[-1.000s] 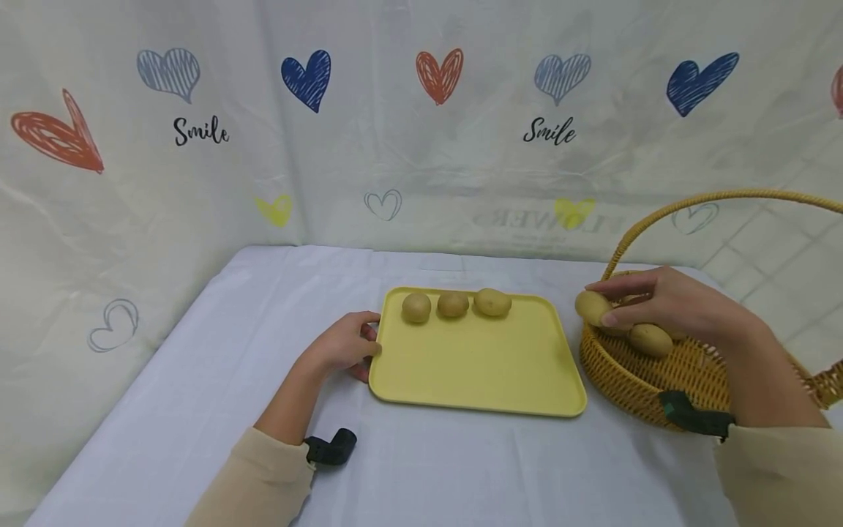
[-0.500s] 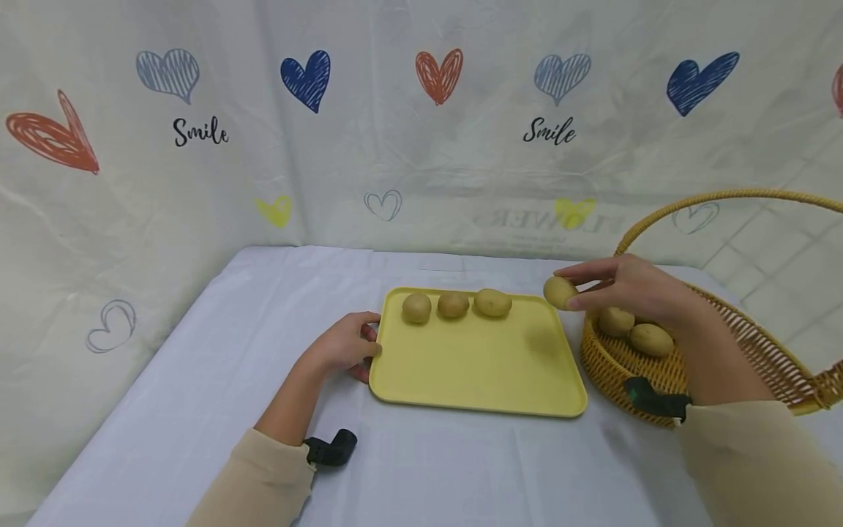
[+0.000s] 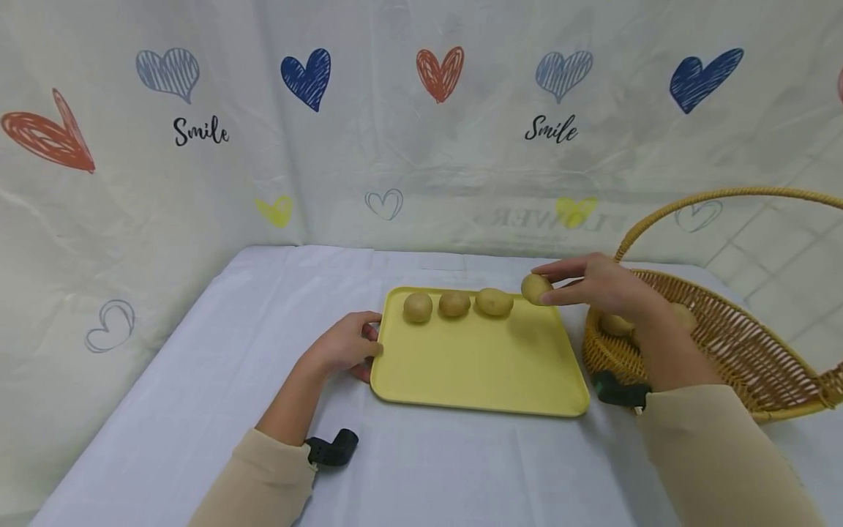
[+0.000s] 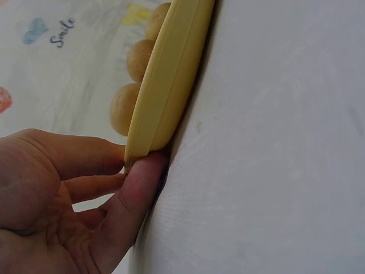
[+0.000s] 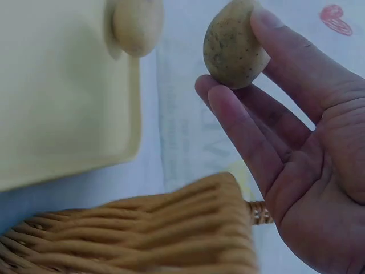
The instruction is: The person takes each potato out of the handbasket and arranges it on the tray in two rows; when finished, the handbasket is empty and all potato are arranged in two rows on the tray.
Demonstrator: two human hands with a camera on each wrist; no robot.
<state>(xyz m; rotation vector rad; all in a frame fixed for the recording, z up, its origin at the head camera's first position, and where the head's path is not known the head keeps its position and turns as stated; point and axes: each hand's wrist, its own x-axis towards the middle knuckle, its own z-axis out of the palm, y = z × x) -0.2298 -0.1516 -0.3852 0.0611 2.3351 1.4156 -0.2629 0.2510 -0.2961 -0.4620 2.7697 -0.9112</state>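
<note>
My right hand (image 3: pixel 609 285) pinches a potato (image 3: pixel 536 289) between thumb and fingertips, just above the back right corner of a yellow tray (image 3: pixel 461 366). Dark specks mark that potato (image 5: pixel 234 45) in the right wrist view. Three potatoes lie in a row along the tray's back edge: a round one (image 3: pixel 418 307), a browner one (image 3: pixel 454 304) and a longer one (image 3: pixel 494 301). At the tray's left edge, my left hand (image 3: pixel 342 344) holds the rim. In the left wrist view its thumb (image 4: pixel 134 188) and index finger meet the tray's corner.
A wicker basket (image 3: pixel 731 329) with a tall arched handle (image 3: pixel 724 193) stands right of the tray. Potatoes in it (image 3: pixel 615 326) are partly hidden by my right arm. A white cloth (image 3: pixel 421 468) covers the table. Behind hangs a heart-printed sheet (image 3: pixel 369 146).
My right hand has carried the potato out from over the basket, leftward to the tray's back right corner. The left hand and the row of potatoes have stayed put.
</note>
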